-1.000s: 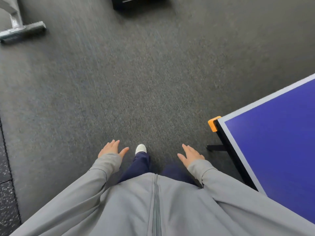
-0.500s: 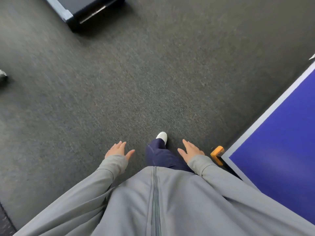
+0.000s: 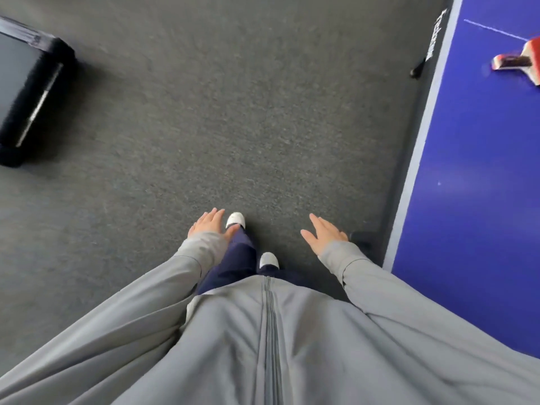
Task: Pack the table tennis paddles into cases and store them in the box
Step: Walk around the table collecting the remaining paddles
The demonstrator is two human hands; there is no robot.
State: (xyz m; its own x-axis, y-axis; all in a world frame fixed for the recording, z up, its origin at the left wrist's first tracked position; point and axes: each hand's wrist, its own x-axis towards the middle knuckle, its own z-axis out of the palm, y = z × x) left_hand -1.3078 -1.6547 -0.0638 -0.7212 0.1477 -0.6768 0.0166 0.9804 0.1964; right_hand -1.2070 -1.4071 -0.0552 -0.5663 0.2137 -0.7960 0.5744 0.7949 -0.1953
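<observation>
A red table tennis paddle (image 3: pixel 523 61) lies on the blue table (image 3: pixel 473 171) at the upper right, partly cut off by the frame's edge. My left hand (image 3: pixel 209 225) and my right hand (image 3: pixel 323 233) hang in front of me over the grey carpet, fingers straight and spread, holding nothing. Both are far from the paddle. No case shows in this view.
A black box-like object (image 3: pixel 27 92) stands on the carpet at the far left. The table's white-lined edge runs down the right side, with the net post (image 3: pixel 432 42) near the top. My white shoes (image 3: pixel 235 219) are on the carpet between the hands.
The view has swung to the right as I step along the table. The paddle and net post have come into sight, and the black object has shifted to the left edge.
</observation>
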